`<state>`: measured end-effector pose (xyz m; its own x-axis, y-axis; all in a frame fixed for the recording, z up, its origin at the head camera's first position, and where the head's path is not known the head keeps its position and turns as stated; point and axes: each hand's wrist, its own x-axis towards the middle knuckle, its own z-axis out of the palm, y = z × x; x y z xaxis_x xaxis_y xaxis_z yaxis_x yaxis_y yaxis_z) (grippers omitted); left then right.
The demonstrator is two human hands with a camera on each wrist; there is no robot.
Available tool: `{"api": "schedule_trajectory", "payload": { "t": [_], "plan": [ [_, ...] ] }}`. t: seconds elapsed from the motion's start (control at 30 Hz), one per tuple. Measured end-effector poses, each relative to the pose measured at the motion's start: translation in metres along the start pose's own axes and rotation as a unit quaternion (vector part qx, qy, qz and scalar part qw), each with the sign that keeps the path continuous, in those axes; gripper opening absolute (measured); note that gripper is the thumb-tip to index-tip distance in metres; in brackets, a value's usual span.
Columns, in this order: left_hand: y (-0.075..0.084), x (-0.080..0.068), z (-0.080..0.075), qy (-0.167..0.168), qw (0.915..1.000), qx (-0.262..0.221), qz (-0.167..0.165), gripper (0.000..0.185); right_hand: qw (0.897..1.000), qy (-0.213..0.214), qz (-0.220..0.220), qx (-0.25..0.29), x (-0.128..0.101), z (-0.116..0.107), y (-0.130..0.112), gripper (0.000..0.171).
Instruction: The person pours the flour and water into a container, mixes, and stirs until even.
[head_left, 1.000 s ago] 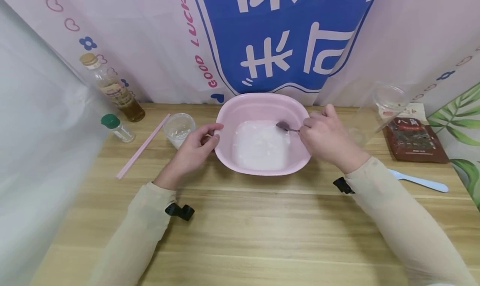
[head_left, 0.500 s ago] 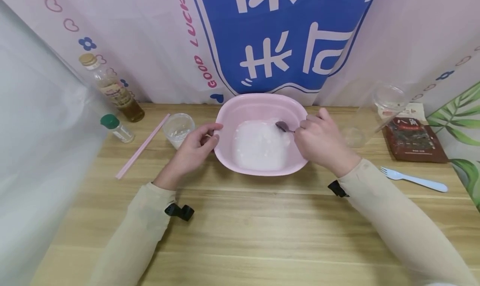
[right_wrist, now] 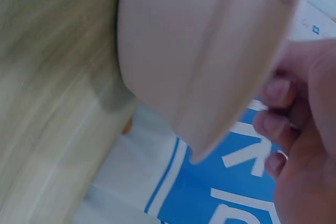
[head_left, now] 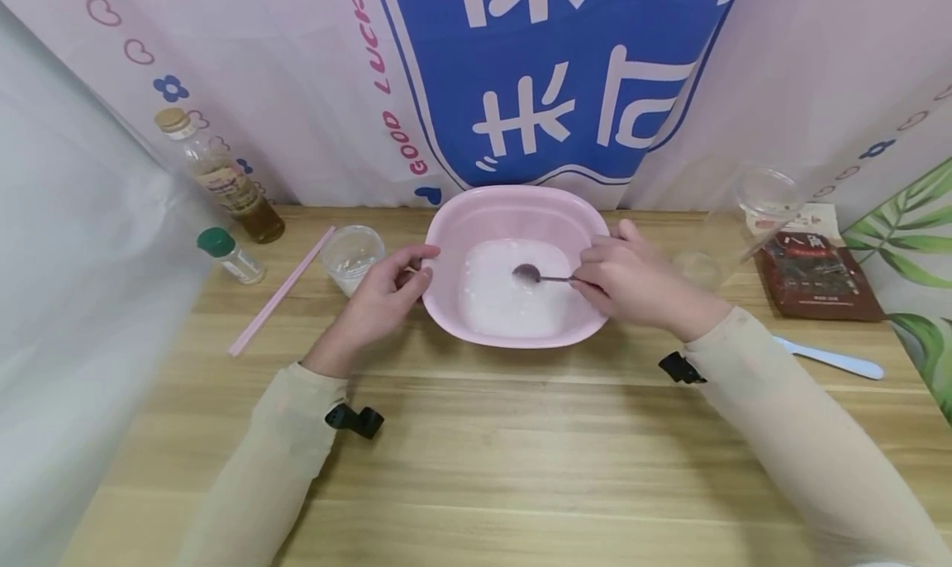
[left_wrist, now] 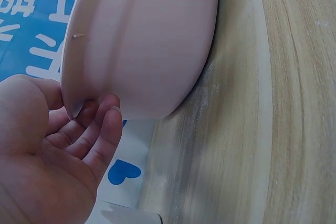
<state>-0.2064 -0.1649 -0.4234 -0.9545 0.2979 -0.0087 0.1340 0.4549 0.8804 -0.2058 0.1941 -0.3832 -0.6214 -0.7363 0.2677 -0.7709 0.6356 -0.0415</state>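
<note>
stirring step: the right hand [head_left: 632,282] pinches a spoon [head_left: 530,274] in the white mix, while the left hand [head_left: 383,290] grips the pink basin [head_left: 513,207] rim; next, steady circles without slopping.

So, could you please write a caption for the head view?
Right hand holds a metal spoon in a pink plastic basin of white liquid; left hand grips its rim.

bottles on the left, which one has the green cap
The small clear bottle, nearer the table's front edge. The taller bottle behind it holds amber liquid and has a tan cap.
</note>
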Motion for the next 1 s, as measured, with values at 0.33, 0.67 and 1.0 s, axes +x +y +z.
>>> {"api": "schedule_trajectory", "payload": {
  "t": [0.33,0.67,1.0],
  "plan": [
    [-0.003,-0.001,0.000,0.005,1.0000,-0.002,0.004,0.040,0.993,0.005,0.003,0.121,-0.008,-0.005,-0.008,0.007],
    [-0.002,0.000,0.001,-0.002,1.0000,-0.005,0.007,0.041,0.982,0.018,0.152,0.111,0.015,0.012,-0.012,0.012],
    [-0.001,0.000,0.000,-0.004,0.9999,-0.014,0.006,0.042,0.949,0.130,0.240,0.161,0.007,0.006,0.002,0.017]
  ]
}}
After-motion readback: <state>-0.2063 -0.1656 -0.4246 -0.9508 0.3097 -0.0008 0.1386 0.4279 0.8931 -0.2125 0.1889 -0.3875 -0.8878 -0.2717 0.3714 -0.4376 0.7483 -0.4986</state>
